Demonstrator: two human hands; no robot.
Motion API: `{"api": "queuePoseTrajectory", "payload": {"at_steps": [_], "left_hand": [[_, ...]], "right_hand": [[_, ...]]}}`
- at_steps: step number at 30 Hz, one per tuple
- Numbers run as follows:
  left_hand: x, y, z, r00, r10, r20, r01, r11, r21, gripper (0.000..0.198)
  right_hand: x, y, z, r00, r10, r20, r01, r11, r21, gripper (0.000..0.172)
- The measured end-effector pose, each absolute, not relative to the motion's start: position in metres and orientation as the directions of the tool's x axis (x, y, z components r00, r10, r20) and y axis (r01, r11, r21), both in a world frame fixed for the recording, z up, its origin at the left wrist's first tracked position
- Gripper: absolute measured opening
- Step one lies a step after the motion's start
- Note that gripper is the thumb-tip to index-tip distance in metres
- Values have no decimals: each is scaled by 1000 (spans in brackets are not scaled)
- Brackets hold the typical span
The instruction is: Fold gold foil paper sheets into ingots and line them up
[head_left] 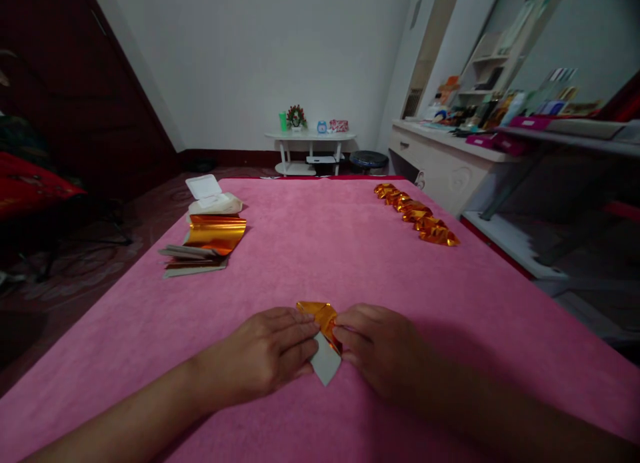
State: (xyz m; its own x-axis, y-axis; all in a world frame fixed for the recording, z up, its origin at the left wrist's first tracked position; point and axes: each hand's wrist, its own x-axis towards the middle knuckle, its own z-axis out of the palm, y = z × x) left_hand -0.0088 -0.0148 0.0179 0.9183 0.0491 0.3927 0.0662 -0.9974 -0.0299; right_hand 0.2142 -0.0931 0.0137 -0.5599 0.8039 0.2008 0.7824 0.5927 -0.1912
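A partly folded sheet of gold foil paper (326,364) lies on the pink cloth near the front, its grey back showing at the pointed lower end and shiny gold at the upper end. My left hand (273,348) comes from the left, with its fingers together and pressed on the paper's left side. From the right, my right hand (376,343) pinches the folded gold edge between thumb and fingers. The fingers of both hands hide parts of the sheet.
The pink cloth (300,243) covers the surface. At left lie a stack of foil sheets (217,235) and an opened white packet (213,195). Several folded gold pieces (417,214) form a row at right. Behind stand a small white table (310,137) and a cluttered dresser (445,149).
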Motion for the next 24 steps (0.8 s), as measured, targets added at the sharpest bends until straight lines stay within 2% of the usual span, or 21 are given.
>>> {"api": "queuePoseTrajectory", "payload": {"at_steps": [3,5,11,15,24], "left_hand": [[-10,-22,16,933,-15,360,8,-998,-63,20],[-11,-26,15,932,-11,362,9,-999,-53,21],[-9,-32,10,899,102,426,98,-995,32,19],[-6,-36,10,890,145,431,138,-989,48,18],[-6,-36,10,877,148,456,125,-989,80,17]], "right_hand": [[213,-97,9,-615,757,219,744,649,-156,16],[212,-101,8,-596,767,238,746,639,-189,18],[205,-104,9,-377,890,257,737,456,-499,13],[200,-99,9,-221,947,232,715,319,-622,17],[198,-100,5,-115,972,206,679,228,-698,20]]}}
